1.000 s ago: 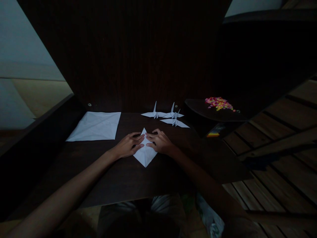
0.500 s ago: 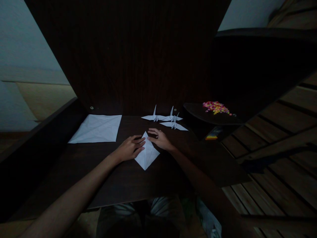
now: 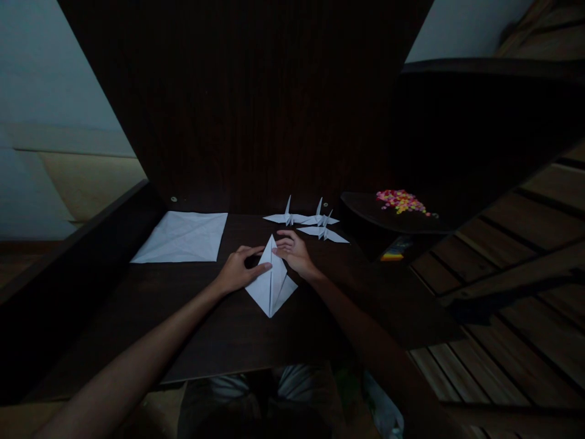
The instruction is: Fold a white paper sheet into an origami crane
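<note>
On the dark desktop point(image 3: 205, 341), the diamond-folded paper point(image 3: 261, 294) was grasped by the left hand point(image 3: 236, 270), apparently for steadiness, and pinched by the right hand point(image 3: 297, 253) near the tip, with origami cranes point(image 3: 322, 232) set beyond, presumably out of the way

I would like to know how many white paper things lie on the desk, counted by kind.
Paper cranes: 3
Kite-shaped folded paper: 1
Flat creased sheet: 1 visible
Total: 5
</note>
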`<action>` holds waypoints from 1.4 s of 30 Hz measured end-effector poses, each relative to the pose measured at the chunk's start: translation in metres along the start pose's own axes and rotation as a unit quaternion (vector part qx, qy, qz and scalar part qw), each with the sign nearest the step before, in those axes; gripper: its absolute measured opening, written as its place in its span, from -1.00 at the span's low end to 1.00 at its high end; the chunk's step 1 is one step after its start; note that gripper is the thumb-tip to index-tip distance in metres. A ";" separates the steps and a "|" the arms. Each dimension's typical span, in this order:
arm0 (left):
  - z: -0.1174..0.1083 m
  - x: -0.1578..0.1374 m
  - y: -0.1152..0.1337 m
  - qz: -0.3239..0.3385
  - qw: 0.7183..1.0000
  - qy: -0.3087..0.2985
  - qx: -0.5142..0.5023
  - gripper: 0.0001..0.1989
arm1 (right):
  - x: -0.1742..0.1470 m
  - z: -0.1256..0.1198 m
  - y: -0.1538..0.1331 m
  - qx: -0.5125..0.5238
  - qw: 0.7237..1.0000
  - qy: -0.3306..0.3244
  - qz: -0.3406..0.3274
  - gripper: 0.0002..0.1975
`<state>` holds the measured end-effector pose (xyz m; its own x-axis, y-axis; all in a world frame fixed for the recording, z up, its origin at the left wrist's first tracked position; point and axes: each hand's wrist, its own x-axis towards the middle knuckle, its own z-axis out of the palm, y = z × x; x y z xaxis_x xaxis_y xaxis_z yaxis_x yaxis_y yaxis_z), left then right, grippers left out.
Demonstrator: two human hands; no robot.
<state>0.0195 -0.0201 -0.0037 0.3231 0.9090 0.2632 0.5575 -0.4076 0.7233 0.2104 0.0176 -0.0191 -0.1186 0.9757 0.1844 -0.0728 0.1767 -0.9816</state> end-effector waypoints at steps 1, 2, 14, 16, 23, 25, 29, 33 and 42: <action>0.000 0.001 0.001 -0.004 0.999 -0.002 -0.031 -0.54 | -0.001 0.000 -0.001 -0.001 1.000 0.000 -0.016 -0.50; 0.001 0.002 0.001 -0.008 0.998 -0.004 -0.061 -0.60 | -0.002 0.001 -0.002 -0.003 1.000 0.000 -0.028 -0.52; 0.003 0.004 0.003 -0.063 0.968 0.039 -0.240 -0.68 | -0.016 0.012 -0.020 0.002 0.997 0.001 -0.072 -0.65; 0.002 0.004 0.004 -0.042 0.971 0.053 -0.229 -0.70 | -0.017 0.012 -0.021 0.008 0.998 -0.001 -0.063 -0.64; 0.002 0.003 0.004 -0.020 0.979 0.064 -0.195 -0.72 | -0.019 0.014 -0.024 0.005 0.999 0.005 -0.046 -0.60; 0.002 0.003 0.004 -0.023 0.978 0.065 -0.196 -0.73 | -0.019 0.015 -0.025 0.006 0.999 0.011 -0.043 -0.60; 0.001 0.002 0.006 -0.030 0.976 0.070 -0.204 -0.75 | -0.019 0.016 -0.025 0.014 0.999 0.021 -0.038 -0.59; -0.001 0.002 0.009 -0.030 0.977 0.068 -0.201 -0.76 | -0.018 0.017 -0.025 0.033 0.999 0.027 -0.031 -0.61; -0.003 -0.001 0.019 0.007 0.982 0.030 -0.189 -0.75 | -0.023 0.022 -0.029 0.016 1.000 -0.004 -0.014 -0.69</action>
<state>0.0275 -0.0280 0.0117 0.2769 0.9119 0.3029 0.2272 -0.3684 0.9015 0.1932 -0.0128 0.0062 -0.1245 0.9694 0.2116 -0.1081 0.1987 -0.9741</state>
